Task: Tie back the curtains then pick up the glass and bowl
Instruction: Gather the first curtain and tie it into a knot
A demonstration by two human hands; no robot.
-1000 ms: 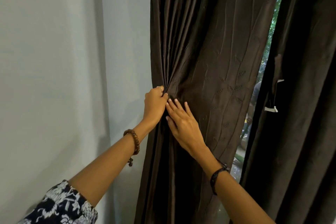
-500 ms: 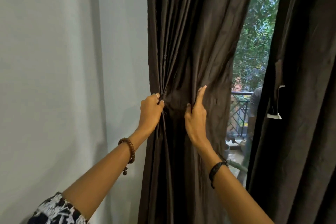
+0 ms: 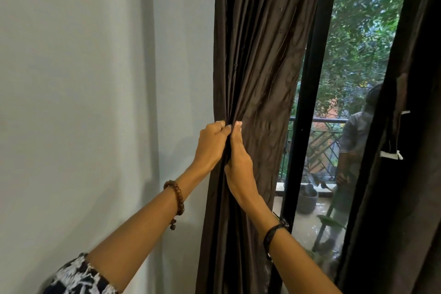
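A: What is seen around the left curtain (image 3: 257, 55)?
B: A pale wall (image 3: 83, 79) beside it, a black door frame (image 3: 307, 103), and a second curtain (image 3: 405, 174) carrying a white tag (image 3: 391, 154), possibly a label; no writing can be read.
A: And the hands?
B: The gathered folds are clenched by the left hand (image 3: 210, 145); the right hand (image 3: 238, 162) is laid against them, fingers straight.

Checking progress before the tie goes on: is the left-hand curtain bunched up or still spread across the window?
Bunched. The left curtain is gathered into tight folds where the left hand grips it, with the right hand pressed alongside.
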